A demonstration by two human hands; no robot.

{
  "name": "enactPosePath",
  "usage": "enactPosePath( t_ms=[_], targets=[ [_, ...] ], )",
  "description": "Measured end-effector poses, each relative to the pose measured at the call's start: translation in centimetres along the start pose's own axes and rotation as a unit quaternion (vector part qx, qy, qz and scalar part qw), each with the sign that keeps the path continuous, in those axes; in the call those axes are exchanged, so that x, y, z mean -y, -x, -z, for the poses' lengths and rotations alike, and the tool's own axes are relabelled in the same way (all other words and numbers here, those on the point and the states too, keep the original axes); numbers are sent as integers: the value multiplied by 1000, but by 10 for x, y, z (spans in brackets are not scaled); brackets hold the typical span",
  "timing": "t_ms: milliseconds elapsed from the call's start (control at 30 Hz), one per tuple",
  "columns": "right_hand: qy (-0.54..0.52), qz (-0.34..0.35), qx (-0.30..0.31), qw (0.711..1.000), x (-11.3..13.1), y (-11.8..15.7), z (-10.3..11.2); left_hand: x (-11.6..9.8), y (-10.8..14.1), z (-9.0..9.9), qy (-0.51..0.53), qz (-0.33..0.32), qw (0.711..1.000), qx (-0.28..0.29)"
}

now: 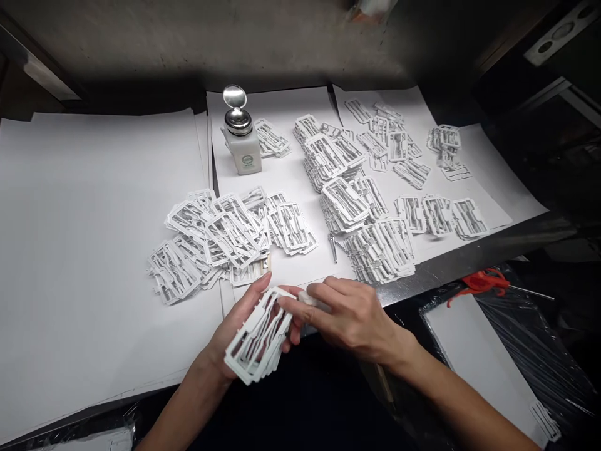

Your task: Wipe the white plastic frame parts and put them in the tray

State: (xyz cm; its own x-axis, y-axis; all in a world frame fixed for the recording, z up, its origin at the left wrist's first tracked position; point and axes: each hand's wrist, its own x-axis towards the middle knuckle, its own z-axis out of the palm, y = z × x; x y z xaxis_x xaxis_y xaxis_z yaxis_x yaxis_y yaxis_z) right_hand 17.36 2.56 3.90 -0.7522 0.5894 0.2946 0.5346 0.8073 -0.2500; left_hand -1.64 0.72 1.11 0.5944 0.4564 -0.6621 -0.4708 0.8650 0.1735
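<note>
Left hand [226, 335] grips 1 frame stack [251, 356] | right hand [354, 316] pinches 1 white wad [307, 299] | 1 bottle [245, 153], lid up, contents unclear

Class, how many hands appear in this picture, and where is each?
2. The left hand holds a stack of slotted white frames; the right hand is at the stack's upper end. No others show.

So both forearms come up from the bottom edge, left one leaning right, right one slanting in from the lower right corner. The left hand [235, 332] sits palm up around lower center, fingers curled in a grip. Right hand's [350, 313] palm down just beside it, knuckles bent, index finger reaching left over the left hand.
</note>
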Motion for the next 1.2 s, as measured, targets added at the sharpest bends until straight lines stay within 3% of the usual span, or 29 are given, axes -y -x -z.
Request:
enactPosePath(
  t_ms=[100,200,333,400,633,800,867,967,1033,1100,1200],
  targets=[
    [19,-17,75,997,-5,-5,5,0,-1,3,14,-10,1000,17],
    [-41,-154,63,985,-12,-11,4,-1,0,6,35,-64,997,25],
    [-132,-426,12,895,-27,-27,-13,-1,3,8,64,-107,992,30],
    [-164,-474,21,865,-34,-37,-22,-1,5,9,62,-122,990,23],
    [-214,-479,-2,851,-40,-46,-31,-4,5,7,16,-134,990,-39],
    [-270,-473,-33,838,-33,-40,-25,-3,3,5,3,-169,985,-20],
    [-372,-469,-43,800,-28,-35,-19,-2,4,4,-7,-179,983,-30],
    [-543,-456,-26,705,-18,-23,-9,-2,6,1,-38,-206,975,-67],
    [-594,-458,3,662,-10,-14,-5,-3,7,-1,-52,-232,967,-93],
    [-616,-470,21,632,-2,-7,-3,-4,8,-4,-59,-246,961,-110],
    [-629,-480,36,610,8,0,-4,-3,8,-8,-80,-245,956,-139]
  ],
)
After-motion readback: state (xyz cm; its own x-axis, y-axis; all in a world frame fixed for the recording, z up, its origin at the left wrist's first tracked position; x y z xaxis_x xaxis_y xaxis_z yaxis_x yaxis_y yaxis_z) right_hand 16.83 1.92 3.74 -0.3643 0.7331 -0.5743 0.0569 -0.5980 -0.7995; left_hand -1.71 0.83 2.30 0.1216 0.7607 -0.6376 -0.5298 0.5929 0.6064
